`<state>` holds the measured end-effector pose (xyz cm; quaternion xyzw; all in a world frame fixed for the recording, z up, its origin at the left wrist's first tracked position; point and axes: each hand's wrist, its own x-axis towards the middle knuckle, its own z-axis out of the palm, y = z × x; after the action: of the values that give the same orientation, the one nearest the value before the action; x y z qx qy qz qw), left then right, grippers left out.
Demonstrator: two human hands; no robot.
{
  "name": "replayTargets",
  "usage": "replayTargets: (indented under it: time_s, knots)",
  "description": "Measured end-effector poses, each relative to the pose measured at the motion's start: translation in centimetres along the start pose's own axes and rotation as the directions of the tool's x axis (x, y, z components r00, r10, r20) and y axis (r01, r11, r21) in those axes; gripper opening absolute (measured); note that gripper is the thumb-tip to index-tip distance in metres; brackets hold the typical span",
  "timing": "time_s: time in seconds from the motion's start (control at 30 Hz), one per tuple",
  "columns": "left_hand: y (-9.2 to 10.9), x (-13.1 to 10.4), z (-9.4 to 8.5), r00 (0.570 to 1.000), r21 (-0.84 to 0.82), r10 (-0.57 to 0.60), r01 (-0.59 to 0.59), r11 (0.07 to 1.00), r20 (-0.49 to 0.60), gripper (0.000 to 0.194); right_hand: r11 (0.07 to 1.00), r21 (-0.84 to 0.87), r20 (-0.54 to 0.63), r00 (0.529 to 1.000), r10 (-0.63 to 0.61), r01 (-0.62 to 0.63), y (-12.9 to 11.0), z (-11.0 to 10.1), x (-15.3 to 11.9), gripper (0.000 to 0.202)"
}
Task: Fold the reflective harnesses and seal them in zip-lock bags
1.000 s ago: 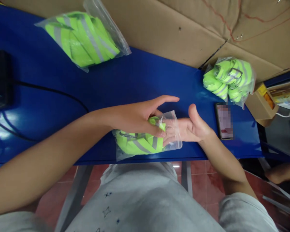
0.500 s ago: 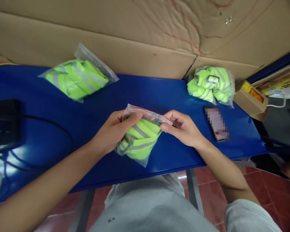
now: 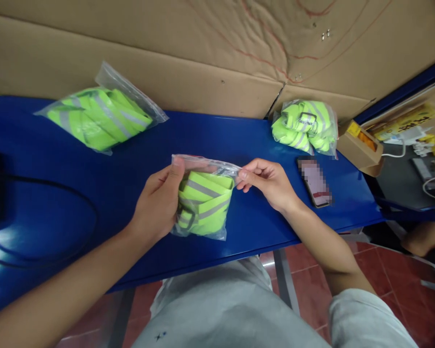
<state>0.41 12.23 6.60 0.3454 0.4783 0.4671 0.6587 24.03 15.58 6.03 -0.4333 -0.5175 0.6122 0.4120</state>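
A clear zip bag (image 3: 206, 203) with folded neon-yellow, grey-striped straps inside hangs between my hands over the blue table (image 3: 239, 135). My left hand (image 3: 159, 198) grips its upper left corner, thumb on top. The thumb and fingers of my right hand (image 3: 263, 181) pinch the top right corner. A dark buckle shows at the lower left of the bag. Two more filled bags lie at the table's back: one flat bag (image 3: 101, 116) on the left and one bulging bag (image 3: 304, 126) on the right.
A phone (image 3: 314, 182) lies right of my right hand. Beyond it stands an open cardboard box (image 3: 360, 149). Black cables (image 3: 58, 181) cross the table's left side. Cardboard (image 3: 148, 67) lines the back. Another person's arm (image 3: 426, 237) shows at the far right.
My left hand has moved a little left, with its thumb now at the bag's corner. The bag's top is drawn straighter, and its front hangs flatter. The view has shifted slightly right.
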Motion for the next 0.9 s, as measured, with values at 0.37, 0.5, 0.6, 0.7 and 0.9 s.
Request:
replayTargets:
  time_s: [0.37, 0.5, 0.6, 0.7, 0.9]
  knots:
    - [-1.9, 0.5, 0.2, 0.986, 0.004, 0.140, -0.140, 0.990, -0.095, 0.048, 0.947, -0.247, 0.078, 0.978, -0.192, 0.206, -0.3, -0.1, -0.3, 0.036]
    - [-1.9, 0.3, 0.1, 0.990, 0.054, 0.132, -0.129, 0.990, -0.043, 0.047, 0.927, -0.283, 0.092, 0.969, -0.228, 0.245, -0.2, 0.0, -0.5, 0.033]
    - [-1.8, 0.1, 0.2, 0.991, 0.055, 0.128, -0.125, 0.991, -0.040, 0.047, 0.925, -0.277, 0.104, 0.965, -0.241, 0.261, -0.1, 0.1, -0.5, 0.029]
    - [-1.8, 0.0, 0.4, 0.990, 0.093, 0.142, -0.141, 0.986, -0.013, 0.047, 0.928, -0.267, 0.140, 0.963, -0.228, 0.259, 0.1, 0.3, -0.6, 0.026]
    - [-1.8, -0.1, 0.6, 0.990, 0.150, 0.140, -0.140, 0.979, 0.006, 0.048, 0.927, -0.285, 0.171, 0.964, -0.203, 0.246, 0.3, 0.2, -0.8, 0.024]
